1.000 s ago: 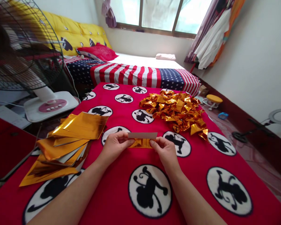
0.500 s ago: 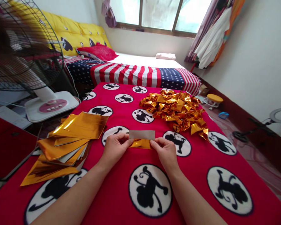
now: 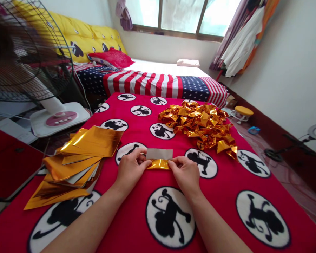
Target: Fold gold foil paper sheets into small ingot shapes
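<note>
My left hand (image 3: 131,168) and my right hand (image 3: 183,171) pinch the two ends of a gold foil sheet (image 3: 158,163) folded into a narrow strip, its grey back side (image 3: 159,153) standing up as a flap. The strip sits on a red blanket with black-and-white monkey circles (image 3: 173,133). A stack of flat gold foil sheets (image 3: 76,158) lies to the left of my left hand. A heap of folded gold foil pieces (image 3: 200,124) lies beyond my right hand.
A standing fan (image 3: 28,59) with a white base (image 3: 59,117) stands at the left. Behind the blanket is a bed with a stars-and-stripes cover (image 3: 158,82) and a red pillow (image 3: 112,58). A small yellow stool (image 3: 243,112) stands on the floor at the right.
My hands have drawn slightly closer together and the folded strip has become shorter and narrower. The grey flap looks smaller.
</note>
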{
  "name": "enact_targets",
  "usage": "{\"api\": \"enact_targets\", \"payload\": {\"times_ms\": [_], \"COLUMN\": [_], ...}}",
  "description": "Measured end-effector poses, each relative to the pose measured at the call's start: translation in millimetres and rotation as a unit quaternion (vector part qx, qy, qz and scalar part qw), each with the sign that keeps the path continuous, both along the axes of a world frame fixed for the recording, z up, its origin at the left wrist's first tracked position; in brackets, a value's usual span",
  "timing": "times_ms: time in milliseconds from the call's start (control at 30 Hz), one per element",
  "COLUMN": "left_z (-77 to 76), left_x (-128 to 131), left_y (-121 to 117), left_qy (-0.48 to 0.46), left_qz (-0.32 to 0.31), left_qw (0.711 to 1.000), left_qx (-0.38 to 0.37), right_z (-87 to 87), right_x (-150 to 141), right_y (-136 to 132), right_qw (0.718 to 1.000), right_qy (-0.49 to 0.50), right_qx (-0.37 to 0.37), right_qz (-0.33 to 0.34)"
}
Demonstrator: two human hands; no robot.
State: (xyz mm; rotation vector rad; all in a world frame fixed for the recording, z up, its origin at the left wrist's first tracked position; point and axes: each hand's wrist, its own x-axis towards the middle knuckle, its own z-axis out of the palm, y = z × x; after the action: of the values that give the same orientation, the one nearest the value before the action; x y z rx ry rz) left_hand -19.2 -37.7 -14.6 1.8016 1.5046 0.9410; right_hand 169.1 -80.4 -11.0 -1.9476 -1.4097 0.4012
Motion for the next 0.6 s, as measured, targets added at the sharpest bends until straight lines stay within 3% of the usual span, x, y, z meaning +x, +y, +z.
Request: {"api": "enact_targets", "payload": {"times_ms": [200,467,600], "left_z": [0.3,2.0,0.4], "left_x": [-2.7,-2.2,-1.7], "left_y": [3.1,2.5,0.5], "left_qy": [-0.093,-0.083,-0.03], "left_qz": [0.002,-0.004,-0.006], "left_qw": [0.995,0.996,1.0], "left_qx": [-0.029,-0.026,-0.007], "right_z": [-2.3,-2.7,2.0], "right_x": [3.2,3.9,2.1], "right_y": [0.0,-0.1,0.2], "right_qw": [0.997,0.995,0.999], "right_qy": [0.079,0.103,0.049], "right_qx": [0.004,0.003,-0.024], "right_qz": [0.014,0.014,-0.003]}}
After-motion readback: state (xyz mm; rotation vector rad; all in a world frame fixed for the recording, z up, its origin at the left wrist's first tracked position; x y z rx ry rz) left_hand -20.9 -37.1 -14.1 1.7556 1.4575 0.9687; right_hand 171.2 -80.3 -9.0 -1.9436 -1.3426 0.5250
